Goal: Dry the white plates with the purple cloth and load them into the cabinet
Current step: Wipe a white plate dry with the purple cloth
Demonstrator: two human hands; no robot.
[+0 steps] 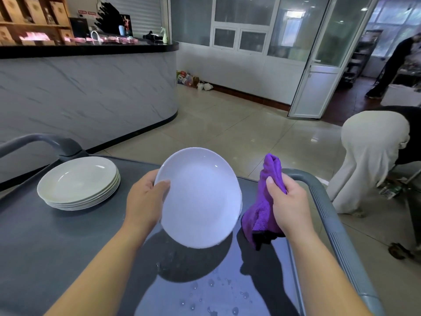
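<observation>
My left hand point(145, 199) grips the left rim of a white plate point(200, 199), thumb on its upper face, and holds it tilted above the cart top. My right hand point(287, 201) grips a bunched purple cloth point(262, 215) just right of the plate; the cloth's lower end hangs down to the cart surface. A stack of several white plates point(78, 182) sits on the cart at the left, apart from both hands. No cabinet is in view.
The grey cart top point(57, 242) has raised rails and handles point(325, 208), and water drops point(211, 293) lie near its front. A marble-fronted counter point(91, 92) stands at the left. A cloth-covered chair point(371, 156) stands at the right. A person is in the far doorway.
</observation>
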